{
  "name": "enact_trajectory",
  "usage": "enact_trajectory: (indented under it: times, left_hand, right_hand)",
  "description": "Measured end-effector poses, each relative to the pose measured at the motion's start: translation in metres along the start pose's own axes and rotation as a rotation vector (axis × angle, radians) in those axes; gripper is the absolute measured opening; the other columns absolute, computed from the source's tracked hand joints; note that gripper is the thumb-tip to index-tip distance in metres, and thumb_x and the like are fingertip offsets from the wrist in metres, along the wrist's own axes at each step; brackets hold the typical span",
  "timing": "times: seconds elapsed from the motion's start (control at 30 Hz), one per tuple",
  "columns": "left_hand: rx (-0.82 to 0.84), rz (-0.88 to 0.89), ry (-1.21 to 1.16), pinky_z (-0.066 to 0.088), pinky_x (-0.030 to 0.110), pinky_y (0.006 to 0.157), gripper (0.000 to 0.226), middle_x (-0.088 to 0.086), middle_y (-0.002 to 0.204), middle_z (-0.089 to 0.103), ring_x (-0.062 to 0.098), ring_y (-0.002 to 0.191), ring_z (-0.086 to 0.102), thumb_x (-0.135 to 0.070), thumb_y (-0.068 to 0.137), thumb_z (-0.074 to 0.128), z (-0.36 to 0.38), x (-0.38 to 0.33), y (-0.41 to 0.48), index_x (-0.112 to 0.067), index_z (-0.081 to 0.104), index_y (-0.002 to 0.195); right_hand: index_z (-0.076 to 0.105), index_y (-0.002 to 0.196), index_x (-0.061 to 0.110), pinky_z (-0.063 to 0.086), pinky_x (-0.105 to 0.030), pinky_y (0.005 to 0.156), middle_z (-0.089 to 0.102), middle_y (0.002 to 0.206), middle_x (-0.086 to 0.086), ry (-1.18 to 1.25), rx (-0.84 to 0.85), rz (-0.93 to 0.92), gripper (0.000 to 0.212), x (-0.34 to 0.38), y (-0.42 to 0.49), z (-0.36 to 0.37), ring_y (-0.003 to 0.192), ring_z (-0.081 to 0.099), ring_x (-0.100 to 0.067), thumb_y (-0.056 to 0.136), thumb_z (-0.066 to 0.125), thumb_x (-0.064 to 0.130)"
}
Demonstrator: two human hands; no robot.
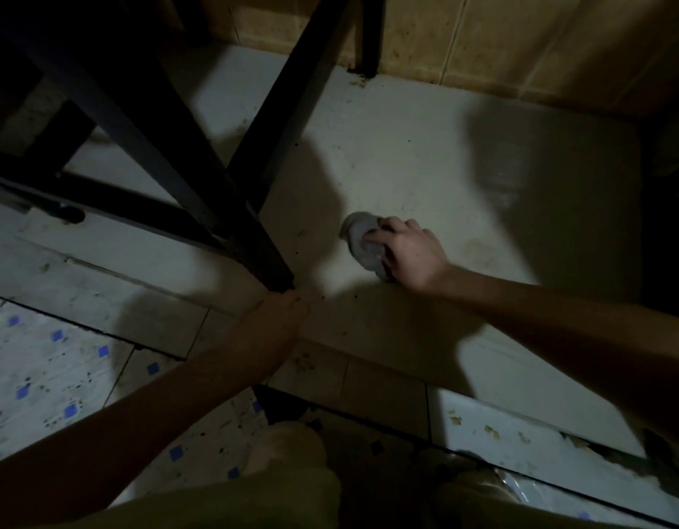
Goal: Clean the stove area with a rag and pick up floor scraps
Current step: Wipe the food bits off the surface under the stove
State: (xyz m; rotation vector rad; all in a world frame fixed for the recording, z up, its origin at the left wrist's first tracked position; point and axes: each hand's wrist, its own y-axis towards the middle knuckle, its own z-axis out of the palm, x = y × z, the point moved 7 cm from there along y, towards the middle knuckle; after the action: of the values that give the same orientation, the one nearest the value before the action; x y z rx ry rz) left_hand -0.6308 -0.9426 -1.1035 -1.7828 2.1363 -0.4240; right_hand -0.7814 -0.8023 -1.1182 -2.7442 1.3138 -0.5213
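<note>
Dim light down here, and the right hand point(410, 253) is on the pale ledge point(406, 154), fingers curled over a grey rag point(362, 238) and pressing it flat to the surface. The rag sticks out past the fingertips on the side facing the black stand point(200, 177), out in the open part of the ledge, well short of the tan wall tiles point(521, 43).

The left hand point(269, 334) reaches in over the ledge's front edge, its fingertips right at the foot of the stand's nearest leg point(280, 280). It sits in shadow, and I can't tell whether those fingers are pinching something or just touching down.

Small dark specks dot the ledge around that leg. Below the edge, the floor point(55, 376) shows white tiles with blue squares, and pale scraps point(490, 431) lie on it to the right. The person's knees point(292, 452) are bent low at the bottom.
</note>
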Motion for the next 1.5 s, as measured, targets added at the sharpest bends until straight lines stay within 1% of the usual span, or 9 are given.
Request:
enact_trajectory:
  times: [0.13, 0.37, 0.53, 0.67, 0.8, 0.97, 1.1, 1.33, 1.5]
  left_hand:
    - [-0.03, 0.007, -0.017, 0.036, 0.027, 0.097, 0.034, 0.004, 0.14, 0.037, 0.016, 0.123, 0.039, -0.012, 0.098, 0.035, -0.002, 0.0, -0.003, -0.014, 0.039, 0.132]
    - [-0.076, 0.007, -0.005, 0.037, 0.028, 0.094, 0.03, 0.005, 0.134, 0.042, 0.019, 0.117, 0.043, -0.013, 0.098, 0.036, -0.01, -0.004, 0.0, -0.014, 0.044, 0.127]
    - [-0.083, -0.007, -0.075, 0.039, 0.03, 0.091, 0.029, 0.006, 0.13, 0.043, 0.021, 0.114, 0.044, -0.011, 0.096, 0.04, -0.019, -0.006, 0.007, -0.013, 0.046, 0.124]
    - [-0.1, 0.002, -0.077, 0.039, 0.029, 0.09, 0.027, 0.005, 0.13, 0.045, 0.021, 0.116, 0.043, -0.012, 0.097, 0.04, -0.021, -0.008, 0.015, -0.011, 0.049, 0.122]
    - [-0.119, 0.05, -0.091, 0.041, 0.031, 0.087, 0.021, 0.008, 0.121, 0.052, 0.021, 0.108, 0.048, -0.011, 0.095, 0.041, -0.021, -0.021, 0.027, -0.007, 0.053, 0.112]
    - [-0.127, 0.184, -0.085, 0.042, 0.041, 0.092, 0.027, 0.017, 0.119, 0.053, 0.028, 0.108, 0.049, -0.004, 0.092, 0.042, -0.027, -0.044, 0.041, 0.001, 0.054, 0.115]
    - [-0.094, 0.163, -0.07, 0.04, 0.042, 0.089, 0.029, 0.015, 0.113, 0.053, 0.029, 0.101, 0.05, -0.015, 0.091, 0.038, -0.037, -0.058, 0.058, -0.003, 0.055, 0.112]
    - [-0.179, 0.251, -0.052, 0.045, 0.039, 0.088, 0.024, 0.011, 0.106, 0.058, 0.026, 0.097, 0.054, -0.012, 0.09, 0.047, -0.05, -0.092, 0.074, -0.009, 0.057, 0.111]
    - [-0.218, 0.276, -0.093, 0.046, 0.043, 0.083, 0.024, 0.016, 0.1, 0.059, 0.03, 0.09, 0.056, -0.003, 0.086, 0.049, -0.05, -0.106, 0.085, -0.003, 0.059, 0.108]
  right_hand:
    - [0.046, 0.134, 0.036, 0.035, -0.041, 0.096, 0.035, 0.148, -0.001, -0.007, 0.016, 0.018, 0.048, 0.006, 0.011, 0.004, 0.126, 0.037, -0.033, 0.09, 0.053, 0.02]
    - [0.046, 0.133, 0.039, 0.033, -0.038, 0.092, 0.039, 0.145, 0.006, -0.071, 0.111, -0.306, 0.041, 0.048, -0.019, 0.029, 0.121, 0.035, -0.029, 0.092, 0.049, 0.041]
    - [0.051, 0.131, 0.034, 0.036, -0.041, 0.095, 0.046, 0.142, 0.004, -0.119, 0.139, -0.431, 0.04, 0.046, -0.053, 0.033, 0.115, 0.046, -0.03, 0.092, 0.044, 0.039]
    - [0.046, 0.134, 0.036, 0.032, -0.042, 0.098, 0.038, 0.147, 0.005, -0.138, 0.217, -0.426, 0.042, 0.034, -0.078, 0.043, 0.118, 0.044, -0.03, 0.092, 0.05, 0.032]
    - [0.044, 0.136, 0.036, 0.03, -0.045, 0.106, 0.035, 0.15, 0.004, -0.128, 0.247, -0.367, 0.045, 0.012, -0.106, 0.043, 0.126, 0.04, -0.031, 0.092, 0.052, 0.031]
    - [0.044, 0.136, 0.036, 0.03, -0.043, 0.107, 0.033, 0.152, 0.008, -0.099, 0.216, -0.229, 0.046, -0.015, -0.137, 0.035, 0.132, 0.037, -0.031, 0.092, 0.053, 0.028]
    - [0.037, 0.14, 0.039, 0.024, -0.041, 0.113, 0.027, 0.154, 0.012, -0.038, 0.212, -0.082, 0.047, -0.042, -0.159, 0.032, 0.138, 0.028, -0.029, 0.095, 0.048, 0.031]
    - [0.037, 0.139, 0.037, 0.018, -0.039, 0.113, 0.015, 0.158, 0.012, -0.032, 0.231, 0.248, 0.044, -0.1, -0.208, 0.028, 0.141, 0.02, -0.027, 0.098, 0.04, 0.024]
    - [0.033, 0.142, 0.038, 0.033, -0.038, 0.107, 0.015, 0.157, 0.012, 0.017, 0.152, 0.523, 0.055, -0.132, -0.245, 0.02, 0.135, 0.027, -0.028, 0.094, 0.044, 0.014]
